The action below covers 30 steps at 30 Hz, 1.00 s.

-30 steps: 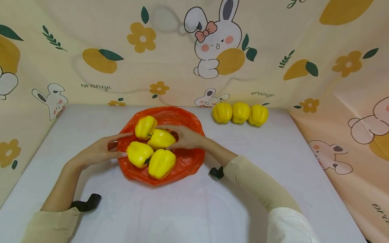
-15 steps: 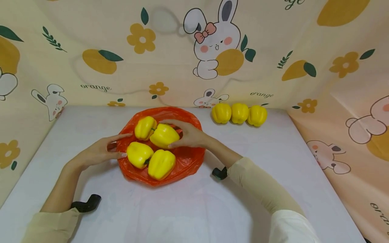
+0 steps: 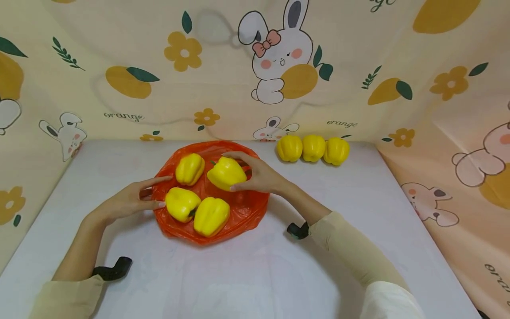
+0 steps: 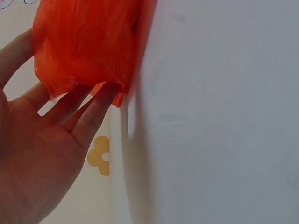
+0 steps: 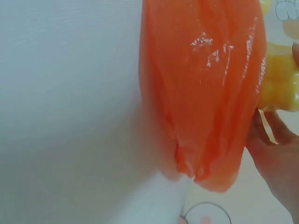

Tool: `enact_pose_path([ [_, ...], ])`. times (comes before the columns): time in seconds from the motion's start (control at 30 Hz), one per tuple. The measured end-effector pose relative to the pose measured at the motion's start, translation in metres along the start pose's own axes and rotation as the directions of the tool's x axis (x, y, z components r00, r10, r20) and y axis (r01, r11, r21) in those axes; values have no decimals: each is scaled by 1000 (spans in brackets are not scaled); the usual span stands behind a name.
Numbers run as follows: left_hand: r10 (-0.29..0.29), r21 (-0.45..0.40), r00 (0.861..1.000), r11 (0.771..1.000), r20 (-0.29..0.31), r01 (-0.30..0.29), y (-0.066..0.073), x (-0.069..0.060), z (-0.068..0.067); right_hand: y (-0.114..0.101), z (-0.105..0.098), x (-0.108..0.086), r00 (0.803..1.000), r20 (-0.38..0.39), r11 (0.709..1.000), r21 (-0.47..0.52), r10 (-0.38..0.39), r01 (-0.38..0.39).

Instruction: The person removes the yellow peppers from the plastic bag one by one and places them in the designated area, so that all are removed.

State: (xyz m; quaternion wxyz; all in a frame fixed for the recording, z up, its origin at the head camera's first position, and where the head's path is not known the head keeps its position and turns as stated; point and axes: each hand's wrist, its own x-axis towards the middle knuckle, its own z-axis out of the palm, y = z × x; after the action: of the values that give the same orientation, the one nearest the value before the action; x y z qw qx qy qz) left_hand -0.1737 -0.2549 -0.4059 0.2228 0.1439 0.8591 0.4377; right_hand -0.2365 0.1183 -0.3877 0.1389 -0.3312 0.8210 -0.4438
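A red plastic bag (image 3: 247,208) lies spread open on the table with yellow bell peppers in it. My right hand (image 3: 259,176) grips one yellow bell pepper (image 3: 226,173) over the bag's far right part, its short green stem pointing left. The right wrist view shows that pepper (image 5: 279,77) partly behind the bag's wall. Three more stay in the bag: a back-left pepper (image 3: 190,169), a front-left pepper (image 3: 182,204) and a front-right pepper (image 3: 212,216). My left hand (image 3: 123,199) holds the bag's left rim; in the left wrist view its fingers (image 4: 91,114) reach the bag's side.
Three more yellow bell peppers (image 3: 313,148) stand in a row at the table's back right, outside the bag. A cream cloth (image 3: 223,79) printed with rabbits and flowers rises behind the white table (image 3: 239,279). Black devices sit at the left wrist (image 3: 113,268) and right wrist (image 3: 299,231).
My right hand has drawn its bell pepper to the right and slightly up, away from the back-left one, and a gap has opened between them. The left hand has stayed at the bag's rim.
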Motion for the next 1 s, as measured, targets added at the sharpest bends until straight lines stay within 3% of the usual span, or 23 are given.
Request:
enact_pose_path([
  [0.7, 22, 19, 1000, 1000, -4, -22, -3, 1, 1, 13, -36, -42, 977, -181, 993, 50, 112, -104],
  [1.0, 5, 16, 1000, 1000, -7, -5, -2, -2, 1, 26, -48, -63, 945, -291, 989, 65, 148, -135],
])
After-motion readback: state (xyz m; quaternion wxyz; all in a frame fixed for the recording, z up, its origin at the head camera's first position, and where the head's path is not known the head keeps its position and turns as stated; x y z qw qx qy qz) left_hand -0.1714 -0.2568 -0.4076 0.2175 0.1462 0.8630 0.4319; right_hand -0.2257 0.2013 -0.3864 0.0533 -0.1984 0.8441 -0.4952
